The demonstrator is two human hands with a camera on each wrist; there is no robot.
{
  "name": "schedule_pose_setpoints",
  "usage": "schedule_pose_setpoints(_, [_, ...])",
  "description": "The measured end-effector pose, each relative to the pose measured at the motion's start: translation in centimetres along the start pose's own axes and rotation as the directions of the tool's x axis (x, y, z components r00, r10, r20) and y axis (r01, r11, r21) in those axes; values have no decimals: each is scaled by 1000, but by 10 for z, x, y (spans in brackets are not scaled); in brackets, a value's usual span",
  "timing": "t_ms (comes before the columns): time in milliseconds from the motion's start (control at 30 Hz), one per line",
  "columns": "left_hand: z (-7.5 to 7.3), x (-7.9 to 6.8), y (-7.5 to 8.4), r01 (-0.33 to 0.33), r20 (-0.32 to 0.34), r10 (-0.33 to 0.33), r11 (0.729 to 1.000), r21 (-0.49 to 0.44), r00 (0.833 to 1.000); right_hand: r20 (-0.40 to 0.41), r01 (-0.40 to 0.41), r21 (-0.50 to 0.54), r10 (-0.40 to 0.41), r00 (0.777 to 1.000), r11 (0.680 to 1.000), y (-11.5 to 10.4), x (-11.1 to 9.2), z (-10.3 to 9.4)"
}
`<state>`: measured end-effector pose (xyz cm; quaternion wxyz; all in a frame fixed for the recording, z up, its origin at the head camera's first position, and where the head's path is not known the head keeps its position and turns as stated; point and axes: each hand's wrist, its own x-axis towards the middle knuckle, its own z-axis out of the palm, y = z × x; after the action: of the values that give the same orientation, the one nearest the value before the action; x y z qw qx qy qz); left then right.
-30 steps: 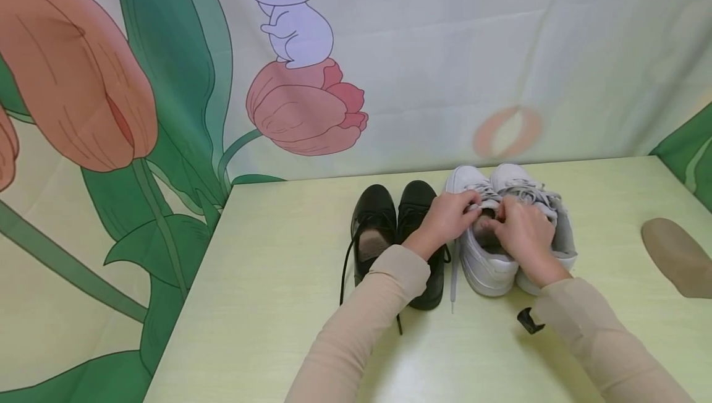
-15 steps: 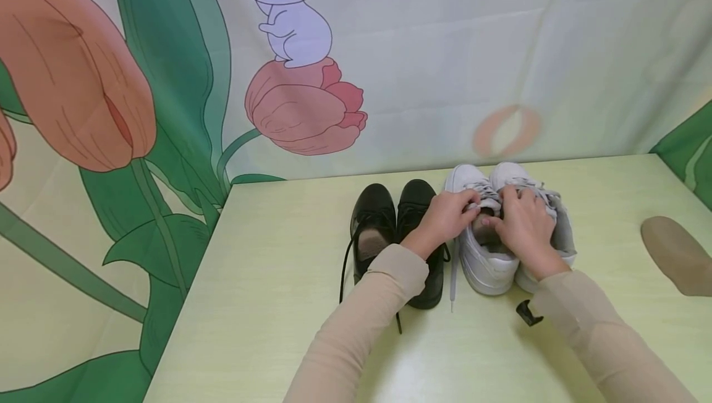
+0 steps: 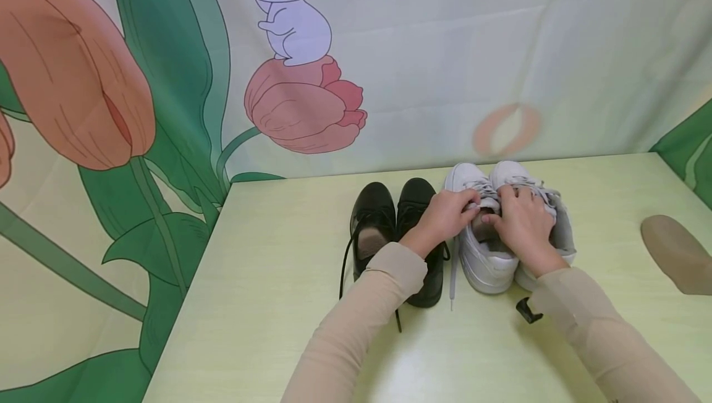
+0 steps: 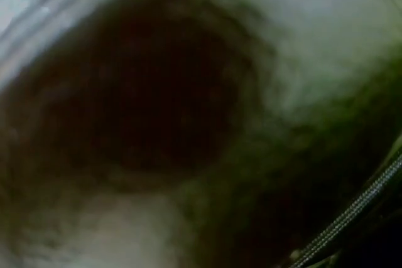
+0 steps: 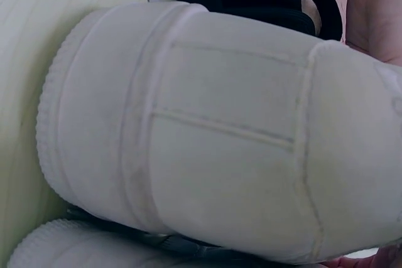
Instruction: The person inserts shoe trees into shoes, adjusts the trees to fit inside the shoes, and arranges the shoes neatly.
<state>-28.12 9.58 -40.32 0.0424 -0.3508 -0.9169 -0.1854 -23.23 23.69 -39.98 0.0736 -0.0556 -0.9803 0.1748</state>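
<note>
White lace-up sneakers [image 3: 488, 272], one pinched by the left hand [image 3: 445, 214], sit at three o'clock from black lace-up shoes [image 3: 374, 199]. The right hand [image 3: 524, 222] hides its closure and hold.

"How do the white shoes [image 3: 492, 272] stand?"
"Upright, side by side on the worktop [image 3: 267, 279], toes pointing away."
"Laces [image 3: 528, 182]?"
"Threaded on both; a loose pale lace end [image 3: 452, 288] hangs beside the left shoe."
"Inside?"
"A brownish insole [image 3: 483, 230] shows in the left; the right's lining [image 3: 563, 236] is pale grey."
</note>
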Motion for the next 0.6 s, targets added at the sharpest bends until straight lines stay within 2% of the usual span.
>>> schedule_pose_setpoints(300, [-1, -2, 0, -15, 24, 16, 1000, -4, 1000, -24, 32, -18, -33, 999, 999, 2, 0, 1])
schedule_pose_setpoints(600, [3, -4, -1, -89, 14, 88, 995, 53, 996, -15, 67, -31, -68, 998, 997, 4, -2, 0])
